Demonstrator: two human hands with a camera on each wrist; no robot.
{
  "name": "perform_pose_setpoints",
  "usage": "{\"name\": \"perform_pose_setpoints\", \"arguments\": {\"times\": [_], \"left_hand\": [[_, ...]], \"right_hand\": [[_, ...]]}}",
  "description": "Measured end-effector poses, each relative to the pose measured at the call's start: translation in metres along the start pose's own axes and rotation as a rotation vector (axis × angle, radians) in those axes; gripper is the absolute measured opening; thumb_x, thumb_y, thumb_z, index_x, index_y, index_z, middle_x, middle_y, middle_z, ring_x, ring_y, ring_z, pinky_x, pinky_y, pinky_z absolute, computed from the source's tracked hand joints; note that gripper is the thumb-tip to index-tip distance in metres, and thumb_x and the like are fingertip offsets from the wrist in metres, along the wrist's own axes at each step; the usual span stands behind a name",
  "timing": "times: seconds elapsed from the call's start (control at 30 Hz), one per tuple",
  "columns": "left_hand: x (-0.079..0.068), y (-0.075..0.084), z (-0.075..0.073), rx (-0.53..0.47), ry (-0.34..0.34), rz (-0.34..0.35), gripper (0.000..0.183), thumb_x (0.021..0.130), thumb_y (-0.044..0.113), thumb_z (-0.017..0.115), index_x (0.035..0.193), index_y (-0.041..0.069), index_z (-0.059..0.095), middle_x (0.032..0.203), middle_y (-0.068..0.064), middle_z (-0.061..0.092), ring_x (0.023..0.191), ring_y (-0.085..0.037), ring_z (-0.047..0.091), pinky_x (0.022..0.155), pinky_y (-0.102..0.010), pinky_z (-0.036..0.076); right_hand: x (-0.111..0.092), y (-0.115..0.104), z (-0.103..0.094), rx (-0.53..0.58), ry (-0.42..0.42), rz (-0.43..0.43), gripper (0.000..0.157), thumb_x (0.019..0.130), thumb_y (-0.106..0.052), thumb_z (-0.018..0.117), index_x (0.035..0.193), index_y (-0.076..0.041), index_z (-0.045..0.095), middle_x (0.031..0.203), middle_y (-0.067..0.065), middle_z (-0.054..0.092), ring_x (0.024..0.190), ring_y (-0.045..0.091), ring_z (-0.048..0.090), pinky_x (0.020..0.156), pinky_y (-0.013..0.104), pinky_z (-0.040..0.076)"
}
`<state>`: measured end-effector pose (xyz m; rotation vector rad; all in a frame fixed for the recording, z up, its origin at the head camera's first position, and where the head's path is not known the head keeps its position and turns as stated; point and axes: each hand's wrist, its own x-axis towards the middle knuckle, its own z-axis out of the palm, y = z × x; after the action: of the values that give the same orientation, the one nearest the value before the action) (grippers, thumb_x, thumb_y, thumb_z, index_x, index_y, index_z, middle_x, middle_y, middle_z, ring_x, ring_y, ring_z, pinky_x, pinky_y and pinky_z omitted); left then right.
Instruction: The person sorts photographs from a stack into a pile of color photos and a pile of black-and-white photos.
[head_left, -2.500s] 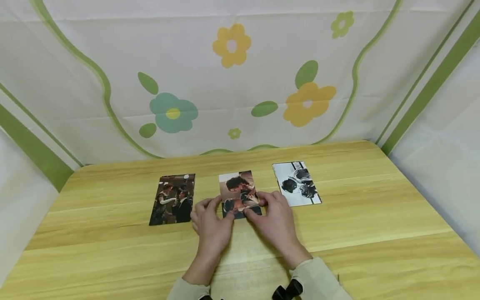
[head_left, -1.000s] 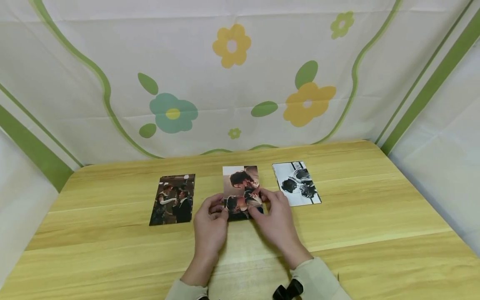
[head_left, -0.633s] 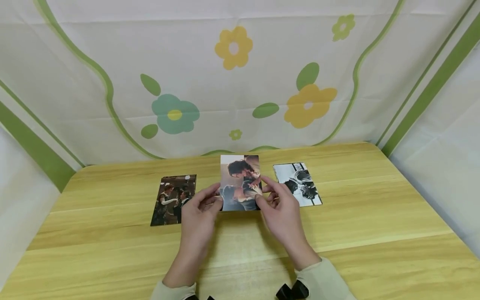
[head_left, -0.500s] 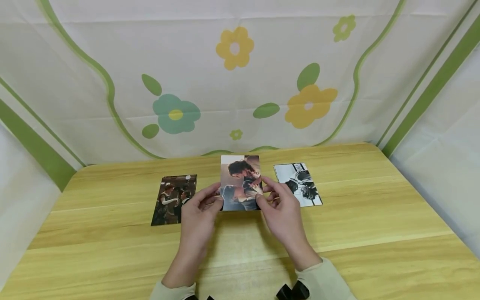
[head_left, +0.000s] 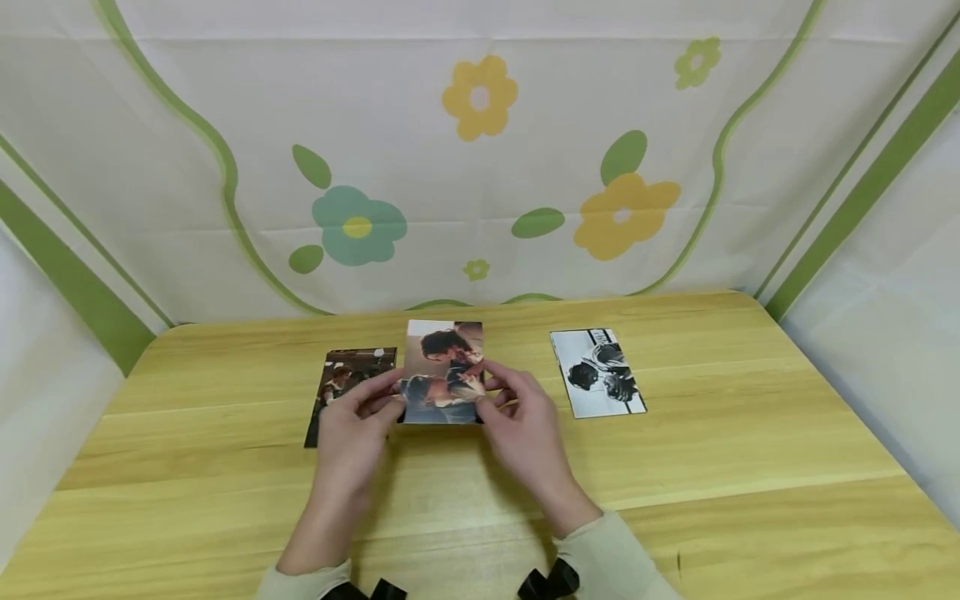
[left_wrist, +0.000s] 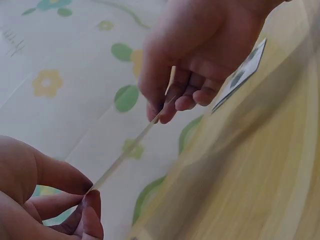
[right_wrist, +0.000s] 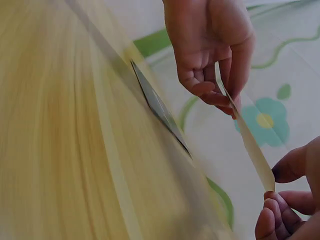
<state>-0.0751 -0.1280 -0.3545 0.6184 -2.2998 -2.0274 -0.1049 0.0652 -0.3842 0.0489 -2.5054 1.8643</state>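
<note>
A colour photo card (head_left: 444, 375) showing figures close together is held up above the table, picture side tilted toward the head camera. My left hand (head_left: 351, 446) pinches its left edge between thumb and fingers. At the opposite edge my right hand (head_left: 528, 429) pinches it the same way. Both wrist views catch the card (left_wrist: 122, 159) nearly edge-on, clear of the tabletop. Behind the left hand lies a dark colour photo card (head_left: 341, 371), partly covered by that hand and the held card.
A black-and-white photo card (head_left: 600, 375) lies flat on the wooden table (head_left: 712, 467) to the right, with another card's edge showing under it. A white cloth with printed flowers (head_left: 480, 96) hangs behind the table. Black devices (head_left: 551, 579) sit at both wrists.
The middle card was on the table between both hands; it has been lifted and carried leftward, now overlapping the left card. The black-and-white card is uncovered by the right hand.
</note>
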Motion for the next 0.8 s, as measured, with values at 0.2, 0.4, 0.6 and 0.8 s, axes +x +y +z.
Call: {"name": "perform_pose_setpoints", "arguments": {"times": [0.2, 0.4, 0.6, 0.8], "left_hand": [[0.012, -0.009, -0.046, 0.069, 0.045, -0.055, 0.041, 0.105, 0.008, 0.065, 0.147, 0.009, 0.066, 0.120, 0.009, 0.070, 0.106, 0.001, 0.061, 0.085, -0.012, 0.052], [0.019, -0.010, -0.078, 0.036, 0.155, -0.092, 0.038, 0.106, 0.012, 0.067, 0.144, 0.009, 0.067, 0.094, 0.027, 0.069, 0.097, -0.001, 0.059, 0.079, -0.016, 0.051], [0.023, -0.009, -0.082, 0.079, 0.174, -0.115, 0.039, 0.106, 0.013, 0.067, 0.145, 0.010, 0.066, 0.101, 0.022, 0.067, 0.102, -0.004, 0.056, 0.079, -0.017, 0.051], [0.033, -0.024, -0.077, 0.309, 0.139, -0.066, 0.040, 0.106, 0.012, 0.064, 0.145, 0.005, 0.065, 0.125, -0.005, 0.065, 0.097, -0.005, 0.056, 0.073, -0.019, 0.050]], "right_hand": [[-0.001, -0.013, 0.045, 0.019, -0.098, -0.021, 0.051, 0.094, -0.005, 0.072, 0.144, -0.013, 0.068, 0.116, 0.004, 0.068, 0.096, 0.012, 0.062, 0.079, 0.020, 0.055], [-0.005, -0.029, 0.079, 0.074, -0.136, -0.042, 0.047, 0.096, -0.007, 0.071, 0.143, -0.014, 0.069, 0.113, 0.001, 0.065, 0.093, 0.008, 0.059, 0.076, 0.019, 0.053], [-0.006, -0.034, 0.088, 0.050, -0.129, -0.053, 0.045, 0.098, -0.009, 0.070, 0.143, -0.012, 0.068, 0.111, 0.002, 0.064, 0.090, 0.012, 0.057, 0.075, 0.021, 0.048], [-0.002, -0.023, 0.096, -0.072, -0.125, -0.025, 0.046, 0.097, -0.011, 0.071, 0.142, -0.006, 0.067, 0.109, 0.002, 0.064, 0.076, 0.006, 0.050, 0.069, 0.022, 0.044]]}}
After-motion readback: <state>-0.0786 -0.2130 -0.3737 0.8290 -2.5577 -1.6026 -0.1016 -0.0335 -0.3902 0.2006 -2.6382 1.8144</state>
